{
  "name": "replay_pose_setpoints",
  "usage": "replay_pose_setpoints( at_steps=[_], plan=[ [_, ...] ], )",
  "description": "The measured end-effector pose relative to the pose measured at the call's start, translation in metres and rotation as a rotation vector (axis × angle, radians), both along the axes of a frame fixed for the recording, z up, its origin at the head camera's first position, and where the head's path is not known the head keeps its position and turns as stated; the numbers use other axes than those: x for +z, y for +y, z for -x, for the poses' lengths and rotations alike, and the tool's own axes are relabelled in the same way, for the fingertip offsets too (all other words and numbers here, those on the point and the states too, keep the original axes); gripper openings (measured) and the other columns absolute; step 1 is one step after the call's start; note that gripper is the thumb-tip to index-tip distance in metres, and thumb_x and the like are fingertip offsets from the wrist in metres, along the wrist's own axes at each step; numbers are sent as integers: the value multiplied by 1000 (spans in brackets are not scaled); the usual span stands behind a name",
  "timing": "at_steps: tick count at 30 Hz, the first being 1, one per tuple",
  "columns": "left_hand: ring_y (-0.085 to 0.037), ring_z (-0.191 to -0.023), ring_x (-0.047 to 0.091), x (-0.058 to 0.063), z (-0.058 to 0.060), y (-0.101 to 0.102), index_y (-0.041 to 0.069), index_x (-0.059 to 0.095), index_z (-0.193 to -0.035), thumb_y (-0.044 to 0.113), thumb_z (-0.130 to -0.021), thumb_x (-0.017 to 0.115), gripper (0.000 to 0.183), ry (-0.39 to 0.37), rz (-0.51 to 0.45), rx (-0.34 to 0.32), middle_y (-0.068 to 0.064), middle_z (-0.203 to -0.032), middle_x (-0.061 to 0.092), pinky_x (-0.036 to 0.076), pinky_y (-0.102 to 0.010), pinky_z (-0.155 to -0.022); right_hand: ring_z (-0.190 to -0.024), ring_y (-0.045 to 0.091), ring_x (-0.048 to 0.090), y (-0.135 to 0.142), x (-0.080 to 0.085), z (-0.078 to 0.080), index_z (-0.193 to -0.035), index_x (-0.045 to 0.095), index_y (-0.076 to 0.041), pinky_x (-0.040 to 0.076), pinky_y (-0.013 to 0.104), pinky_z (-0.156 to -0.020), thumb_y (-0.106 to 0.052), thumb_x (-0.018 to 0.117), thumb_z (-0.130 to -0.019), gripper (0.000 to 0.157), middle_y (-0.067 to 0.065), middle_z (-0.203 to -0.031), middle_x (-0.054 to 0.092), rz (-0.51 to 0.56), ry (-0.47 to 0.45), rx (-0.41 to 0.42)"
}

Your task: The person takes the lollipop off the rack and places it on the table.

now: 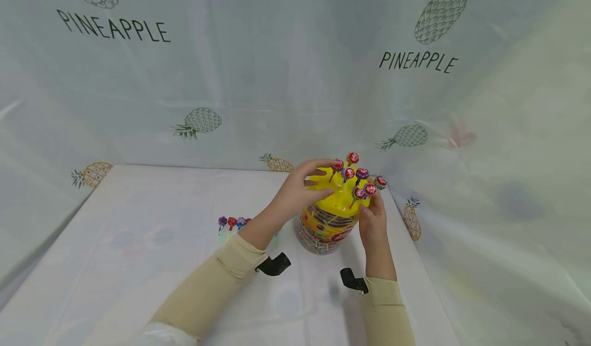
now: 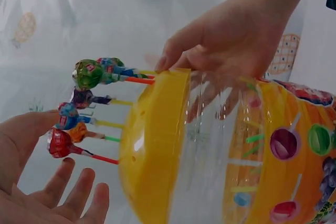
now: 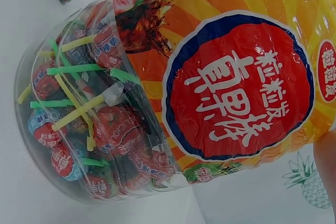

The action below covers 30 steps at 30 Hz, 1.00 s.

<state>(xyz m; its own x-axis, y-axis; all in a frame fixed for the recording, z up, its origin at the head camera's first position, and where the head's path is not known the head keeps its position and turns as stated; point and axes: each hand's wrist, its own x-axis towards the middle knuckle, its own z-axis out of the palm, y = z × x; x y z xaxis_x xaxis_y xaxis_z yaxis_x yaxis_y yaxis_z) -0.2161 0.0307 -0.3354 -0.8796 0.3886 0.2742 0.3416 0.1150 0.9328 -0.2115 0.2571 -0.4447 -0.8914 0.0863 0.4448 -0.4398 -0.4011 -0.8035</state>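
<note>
A clear plastic candy jar with a yellow lid stands on the table. Several wrapped lollipops poke up by their sticks from the lid. Around the jar's far side curl the fingers of my right hand, with the thumb at the lid's rim in the left wrist view. My left hand is spread over the lid, one fingertip right at a blue lollipop beside a red one. The right wrist view shows loose lollipops inside the jar and its red-and-orange label.
Left of the jar, a row of lollipops lies on the white-covered table, partly hidden by my left forearm. A pineapple-printed curtain hangs behind and along the right side. Black camera mounts sit at both wrists.
</note>
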Motion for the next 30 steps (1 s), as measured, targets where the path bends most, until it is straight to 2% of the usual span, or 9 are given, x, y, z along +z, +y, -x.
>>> replay_pose_setpoints(
  at_steps=[9, 18, 25, 30],
  plan=[
    [-17, -124, 51, -3, 0, 12, 29, 57, -136, 12, -87, 74, 54, -29, 39, -9, 5, -140, 48, 42, -36, -103, -134, 25, 34, -1, 0, -1, -144, 50, -17, 30, 38, -111, 10, 46, -92, 58, 7, -146, 41, 2, -21, -14],
    [-15, -121, 51, 0, 0, 15, 30, 56, -137, 11, -87, 75, 57, 37, 78, 23, 5, -137, 50, 43, -33, -101, -136, 25, 33, 0, 1, -1, -144, 50, -16, 32, 36, -111, 9, 47, -92, 58, 7, -147, 40, 5, -12, -11],
    [-13, -119, 51, 5, 0, 12, 30, 55, -138, 9, -87, 74, 58, 55, -8, 72, 8, -135, 51, 43, -34, -101, -138, 26, 30, 4, 7, -3, -145, 44, -6, 21, 41, -116, 11, 47, -90, 58, 6, -148, 41, -75, -29, -42],
    [-15, -116, 52, 4, -1, 7, 28, 55, -138, 6, -87, 73, 57, 62, -81, 86, 7, -135, 51, 44, -36, -100, -143, 26, 24, 6, 16, -6, -144, 46, -9, 27, 36, -113, 13, 49, -88, 61, 5, -154, 33, -153, -17, -42]
  ],
)
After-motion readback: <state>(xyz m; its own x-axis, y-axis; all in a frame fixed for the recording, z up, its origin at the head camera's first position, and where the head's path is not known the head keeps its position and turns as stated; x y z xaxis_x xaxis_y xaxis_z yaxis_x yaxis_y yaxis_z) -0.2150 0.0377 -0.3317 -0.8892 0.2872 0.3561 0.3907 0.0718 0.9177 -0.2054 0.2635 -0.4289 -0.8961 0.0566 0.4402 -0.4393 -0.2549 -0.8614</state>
